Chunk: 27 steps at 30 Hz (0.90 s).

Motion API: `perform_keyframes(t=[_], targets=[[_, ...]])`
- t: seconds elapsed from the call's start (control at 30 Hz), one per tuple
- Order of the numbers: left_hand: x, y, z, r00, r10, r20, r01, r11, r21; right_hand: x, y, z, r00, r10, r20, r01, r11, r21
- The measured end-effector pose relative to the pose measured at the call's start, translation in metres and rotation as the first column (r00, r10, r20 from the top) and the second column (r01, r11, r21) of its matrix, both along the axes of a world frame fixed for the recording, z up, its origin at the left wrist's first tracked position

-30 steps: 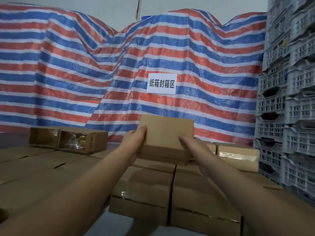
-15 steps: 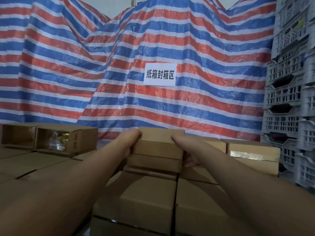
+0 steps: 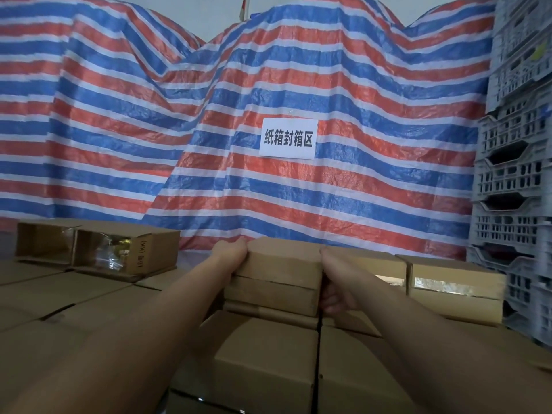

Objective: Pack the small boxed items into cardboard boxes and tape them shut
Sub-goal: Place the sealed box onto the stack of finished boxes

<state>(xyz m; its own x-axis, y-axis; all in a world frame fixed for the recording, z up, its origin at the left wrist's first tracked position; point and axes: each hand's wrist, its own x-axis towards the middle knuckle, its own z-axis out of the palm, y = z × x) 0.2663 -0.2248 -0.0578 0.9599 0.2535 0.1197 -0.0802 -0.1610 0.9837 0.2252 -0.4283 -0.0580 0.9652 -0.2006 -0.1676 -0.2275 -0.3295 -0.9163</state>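
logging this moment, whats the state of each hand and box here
top box: closed, held on the stack
left hand: grips its left end
right hand: grips its right end
side box: on its side, open end showing
taped box: closed, taped

Striped tarp (image 3: 268,100) backdrop, paper sign (image 3: 288,138), grey crates (image 3: 513,174).

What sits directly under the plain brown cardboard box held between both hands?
The brown cardboard box rests on another closed cardboard box, itself stacked on more. Their contents cannot be seen.
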Motion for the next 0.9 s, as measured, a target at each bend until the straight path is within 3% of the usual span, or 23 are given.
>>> perform_keyframes(t=[0.17,0.3,0.53,0.77,0.9], targets=[[-0.021,0.012,0.011,0.996,0.083,0.024,-0.085,0.995,0.055,-0.02,-0.005,0.002,0.995,-0.074,0.064,0.079,0.995,-0.067],[-0.047,0.029,0.018,0.987,0.113,0.111,-0.13,0.979,0.156,-0.037,-0.007,0.015,0.949,-0.153,0.274,0.188,0.977,-0.105],[-0.118,0.054,0.019,0.958,-0.006,0.288,-0.083,0.952,0.296,-0.082,0.011,0.007,0.706,-0.105,0.7,0.355,0.908,-0.222],[-0.201,0.087,-0.019,0.954,-0.13,0.272,-0.018,0.876,0.481,-0.145,0.08,-0.031,0.726,0.176,0.665,0.134,0.912,-0.388],[-0.225,0.115,-0.024,0.946,-0.056,0.319,-0.112,0.867,0.486,-0.155,0.119,-0.042,0.759,0.285,0.585,0.009,0.894,-0.448]])
